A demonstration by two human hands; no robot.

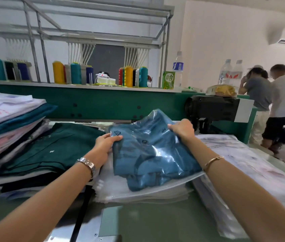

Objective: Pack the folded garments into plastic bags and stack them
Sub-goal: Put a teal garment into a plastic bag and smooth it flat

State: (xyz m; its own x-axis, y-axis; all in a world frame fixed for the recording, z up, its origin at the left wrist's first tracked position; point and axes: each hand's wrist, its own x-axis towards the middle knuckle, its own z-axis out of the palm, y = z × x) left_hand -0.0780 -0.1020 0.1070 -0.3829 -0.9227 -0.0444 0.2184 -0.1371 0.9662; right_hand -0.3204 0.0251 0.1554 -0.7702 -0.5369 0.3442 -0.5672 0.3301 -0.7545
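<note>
A folded teal-blue garment inside a clear plastic bag (pixel 148 151) lies tilted on a stack of empty clear bags (pixel 138 191) at the table's middle. My left hand (pixel 106 144) grips the bag's left edge, thumb on top. My right hand (pixel 182 129) pinches the bag's far right corner. To the left lies a pile of folded dark green garments (pixel 51 149). Farther left stands a taller stack of white, teal and pink folded garments (pixel 7 119).
Bagged white garments (pixel 253 168) lie on the right of the green table (pixel 147 224). Behind runs a green embroidery machine (pixel 103 102) with thread cones, bottles and a black motor (pixel 213 107). Two people (pixel 274 102) stand at the far right.
</note>
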